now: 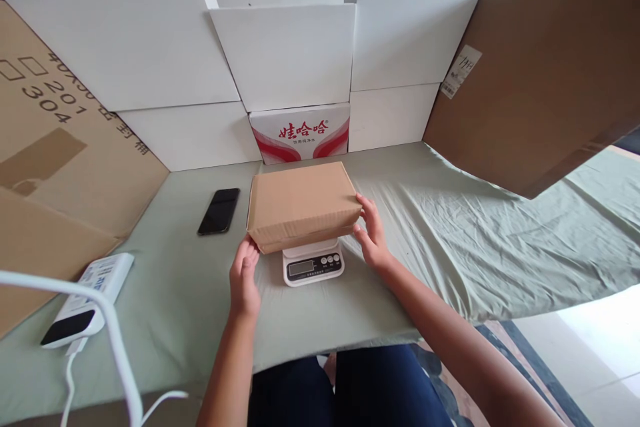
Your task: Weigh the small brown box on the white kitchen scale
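Note:
A closed brown cardboard box (303,200) sits over a white digital kitchen scale (315,277), hiding most of its platform. Whether the box rests its weight on the scale, I cannot tell. My left hand (245,280) holds the box's near left corner, some fingertips hidden under or behind it. On the near right corner, my right hand (371,232) grips the edge between fingers and thumb. The scale's display and buttons face me, and its screen looks blank. To the left of the box lies a black phone (219,211).
A white power strip (90,300) with a white cable (117,340) occupies the left front. Large cardboard boxes flank the table at left (55,147) and right (540,80). White boxes (295,53) and a red-and-white printed carton (300,133) form the back wall. Green cloth (450,240) covers the table.

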{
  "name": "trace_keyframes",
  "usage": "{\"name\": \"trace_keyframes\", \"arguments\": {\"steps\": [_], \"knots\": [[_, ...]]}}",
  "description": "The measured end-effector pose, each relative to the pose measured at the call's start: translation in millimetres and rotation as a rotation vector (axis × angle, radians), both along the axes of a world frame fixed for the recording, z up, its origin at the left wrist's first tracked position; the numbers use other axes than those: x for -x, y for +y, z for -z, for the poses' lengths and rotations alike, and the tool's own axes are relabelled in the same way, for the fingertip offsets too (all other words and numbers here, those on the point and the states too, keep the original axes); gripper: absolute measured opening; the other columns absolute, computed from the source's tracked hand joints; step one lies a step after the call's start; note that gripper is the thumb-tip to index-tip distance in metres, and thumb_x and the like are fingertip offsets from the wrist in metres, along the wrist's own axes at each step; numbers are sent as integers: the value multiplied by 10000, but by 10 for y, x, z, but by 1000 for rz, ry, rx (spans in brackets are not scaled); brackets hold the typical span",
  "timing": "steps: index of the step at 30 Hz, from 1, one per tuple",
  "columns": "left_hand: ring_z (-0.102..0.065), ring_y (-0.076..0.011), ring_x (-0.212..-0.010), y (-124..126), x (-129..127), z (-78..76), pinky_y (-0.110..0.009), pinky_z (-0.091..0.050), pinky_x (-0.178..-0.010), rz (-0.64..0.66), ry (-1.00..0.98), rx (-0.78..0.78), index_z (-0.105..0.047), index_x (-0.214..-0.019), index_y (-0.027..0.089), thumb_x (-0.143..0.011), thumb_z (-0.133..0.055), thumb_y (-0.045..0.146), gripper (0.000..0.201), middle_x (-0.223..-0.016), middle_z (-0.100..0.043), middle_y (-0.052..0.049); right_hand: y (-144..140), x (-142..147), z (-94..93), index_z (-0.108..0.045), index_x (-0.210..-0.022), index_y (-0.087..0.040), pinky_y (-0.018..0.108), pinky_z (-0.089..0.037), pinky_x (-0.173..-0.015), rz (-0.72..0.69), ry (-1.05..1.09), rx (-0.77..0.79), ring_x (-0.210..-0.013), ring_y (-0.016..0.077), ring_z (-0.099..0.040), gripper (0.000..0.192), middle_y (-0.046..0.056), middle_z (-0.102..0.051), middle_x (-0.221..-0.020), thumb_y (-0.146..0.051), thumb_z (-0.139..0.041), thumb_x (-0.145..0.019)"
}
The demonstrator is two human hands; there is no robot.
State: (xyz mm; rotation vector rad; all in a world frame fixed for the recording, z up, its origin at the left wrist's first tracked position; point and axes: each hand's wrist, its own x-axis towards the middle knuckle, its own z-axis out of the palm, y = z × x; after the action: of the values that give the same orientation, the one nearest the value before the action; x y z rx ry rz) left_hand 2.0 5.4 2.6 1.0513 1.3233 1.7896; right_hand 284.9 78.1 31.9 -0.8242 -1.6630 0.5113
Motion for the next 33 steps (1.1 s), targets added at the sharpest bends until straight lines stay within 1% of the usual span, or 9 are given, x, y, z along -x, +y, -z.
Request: {"name": "trace_keyframes", "arguments": {"steps": [5, 8, 15, 19, 22, 24, 26, 29, 33], "knots": [[-445, -375, -1540, 8, -31, -67, -524, -335, -1270, 55, 37, -37, -524, -1571, 228, -852, -588, 799, 920, -1620, -522, -188, 5, -3, -2, -351, -1632, -360, 597, -488, -1123, 38, 4, -20, -1428, 360, -519, 656, 121, -551, -1527, -635, -440, -1043], [-425, -368, -1554, 16, -29, -70, -521, -331, -1272, 47, 34, -40, -507, -1587, 235, -863, -567, 801, 921, -1637, -504, -180, 5, -3, -16, -340, -1638, -380, 591, -492, -1128, 21, 9, 1, -1457, 358, -506, 658, 110, -527, -1572, -641, -440, -1042], [-463, -393, -1524, -12, -12, 0, -554, -321, -1270, 49, 61, -8, -602, -1511, 195, -855, -524, 840, 924, -1557, -588, -197, -21, 19, -12, -369, -1631, -373, 540, -543, -1093, -44, 17, 30, -1486, 342, -482, 645, 107, -476, -1627, -633, -452, -1046], [-487, -378, -1510, 52, 2, -73, -539, -338, -1260, 59, 44, -31, -585, -1519, 205, -868, -543, 813, 891, -1565, -580, -194, -41, 35, -109, -374, -1628, -372, 528, -554, -1088, -54, 23, 60, -1496, 342, -476, 652, 106, -450, -1645, -648, -450, -1042], [-518, -366, -1486, 310, 63, -244, -534, -361, -1245, 72, 32, -82, -582, -1498, 226, -844, -573, 823, 886, -1535, -606, -187, 98, 68, -270, -405, -1607, -385, 525, -525, -1135, -66, 58, 33, -1507, 334, -470, 629, 81, -460, -1651, -642, -474, -1037], [-526, -349, -1483, 590, 110, -359, -516, -358, -1247, 89, 32, -114, -597, -1454, 240, -835, -580, 832, 857, -1501, -634, -176, 304, 118, -356, -420, -1596, -374, 527, -500, -1172, -95, 92, 18, -1509, 336, -474, 649, 73, -452, -1665, -667, -484, -1020], [-526, -326, -1486, 903, 139, -416, -491, -355, -1249, 104, 22, -115, -610, -1405, 246, -837, -594, 825, 811, -1484, -646, -170, 567, 192, -370, -418, -1593, -358, 531, -477, -1196, -142, 134, 18, -1519, 337, -465, 678, 71, -429, -1685, -685, -491, -1004], [-536, -311, -1479, 1284, 144, -348, -480, -365, -1243, 102, -29, -63, -618, -1355, 249, -816, -593, 853, 811, -1488, -639, -176, 937, 320, -245, -413, -1594, -315, 538, -411, -1247, -158, 190, 77, -1557, 340, -405, 735, 82, -395, -1709, -684, -539, -970], [-541, -291, -1477, 1473, 131, -97, -459, -391, -1224, 101, -42, -22, -626, -1345, 247, -824, -571, 861, 808, -1506, -622, -188, 1163, 431, -1, -393, -1593, -282, 524, -312, -1311, -140, 248, 172, -1570, 321, -381, 807, 80, -392, -1712, -708, -554, -927]]}}
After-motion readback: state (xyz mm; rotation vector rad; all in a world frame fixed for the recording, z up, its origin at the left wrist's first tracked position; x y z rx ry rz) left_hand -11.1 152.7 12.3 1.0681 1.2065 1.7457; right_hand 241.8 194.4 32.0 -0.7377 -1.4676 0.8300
